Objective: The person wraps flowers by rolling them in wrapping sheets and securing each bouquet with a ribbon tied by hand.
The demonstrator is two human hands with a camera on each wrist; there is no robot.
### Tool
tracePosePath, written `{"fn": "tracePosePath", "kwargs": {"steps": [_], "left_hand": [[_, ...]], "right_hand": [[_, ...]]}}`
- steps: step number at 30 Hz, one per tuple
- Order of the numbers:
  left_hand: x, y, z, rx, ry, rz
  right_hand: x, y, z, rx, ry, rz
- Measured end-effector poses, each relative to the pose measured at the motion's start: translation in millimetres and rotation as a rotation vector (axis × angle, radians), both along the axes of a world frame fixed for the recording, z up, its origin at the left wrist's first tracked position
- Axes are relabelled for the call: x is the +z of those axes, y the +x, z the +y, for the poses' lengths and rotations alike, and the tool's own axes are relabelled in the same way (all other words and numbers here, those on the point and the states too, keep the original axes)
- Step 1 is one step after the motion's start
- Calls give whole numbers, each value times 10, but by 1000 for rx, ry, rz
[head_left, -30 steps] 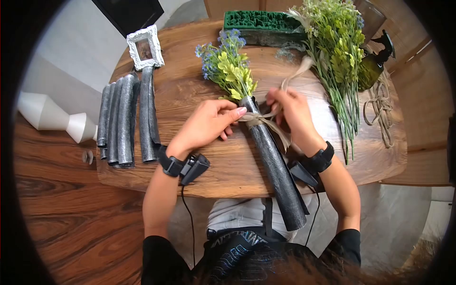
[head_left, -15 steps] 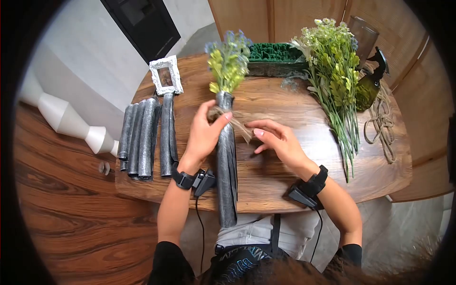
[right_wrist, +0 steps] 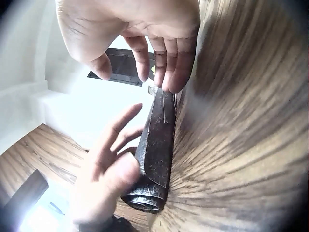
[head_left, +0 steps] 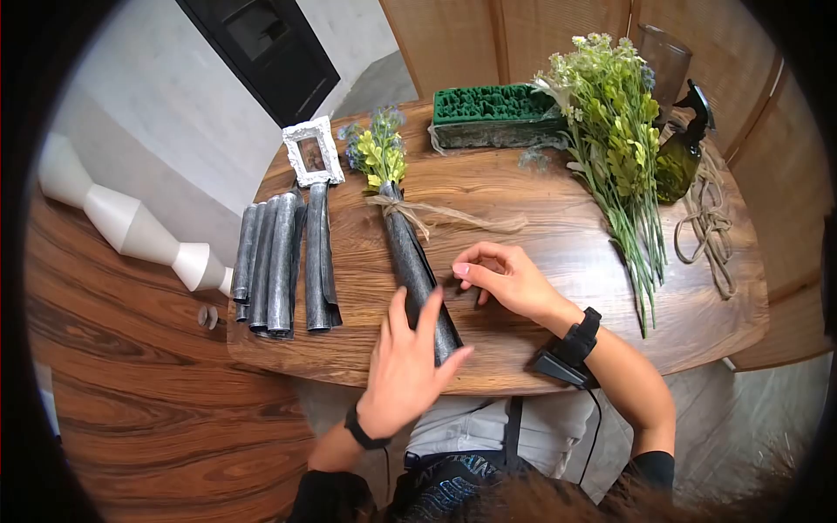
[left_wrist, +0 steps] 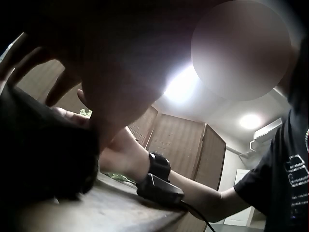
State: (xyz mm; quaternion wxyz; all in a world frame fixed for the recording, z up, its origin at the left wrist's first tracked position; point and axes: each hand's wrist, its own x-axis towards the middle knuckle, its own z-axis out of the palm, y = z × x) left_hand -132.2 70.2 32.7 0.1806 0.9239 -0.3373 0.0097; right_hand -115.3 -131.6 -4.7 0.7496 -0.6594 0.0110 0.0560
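Note:
A dark grey wrapped bundle (head_left: 410, 248) lies on the table with blue and yellow-green flowers (head_left: 381, 155) at its far end. Twine (head_left: 453, 215) is tied round its upper part, one tail trailing right. My left hand (head_left: 408, 364) is over the lower part of the bundle, fingers spread; whether they touch it I cannot tell. To the right of the bundle hovers my right hand (head_left: 514, 281), fingers loosely bent and holding nothing. The right wrist view shows the rolled end of the bundle (right_wrist: 157, 145) between the left hand (right_wrist: 104, 166) and the tabletop, below the right hand (right_wrist: 140, 34).
Several grey rolls (head_left: 281, 257) and a white frame (head_left: 312, 152) are at the left. Green foam (head_left: 497, 106) stands at the back. Long-stemmed flowers (head_left: 615, 131), a spray bottle (head_left: 678, 161), a glass (head_left: 664, 70) and coiled twine (head_left: 708, 228) occupy the right.
The wrapped bundle has gone down onto the table, its flowers lower in view. My left hand has let go of the tied part and moved toward the near end. The right hand stays apart from the twine.

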Motion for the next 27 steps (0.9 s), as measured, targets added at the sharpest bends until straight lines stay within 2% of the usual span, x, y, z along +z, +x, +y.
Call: {"fn": "tracePosePath", "kwargs": {"steps": [2,4,9,12,15,22,27], "left_hand": [[-25,-100,38,-10,42,-50],[-2,-112,98,125,47,142],[-87,203,260,122,-27,103],[-180,486,281,231,-90,7],[-213,616,304,250,-103,-16],[-248,626,340,268,-154,18],[-300,683,400,328,-103,-17]], "right_hand": [[8,4,-4,4,-34,13],[-29,7,5,-13,-32,-21],[-107,42,1,-24,-42,-49],[-103,46,-15,-41,-17,-58],[-112,47,-24,-56,-12,-45],[-134,47,-28,-38,-21,-34],[-150,56,-30,-46,-42,-45]]}}
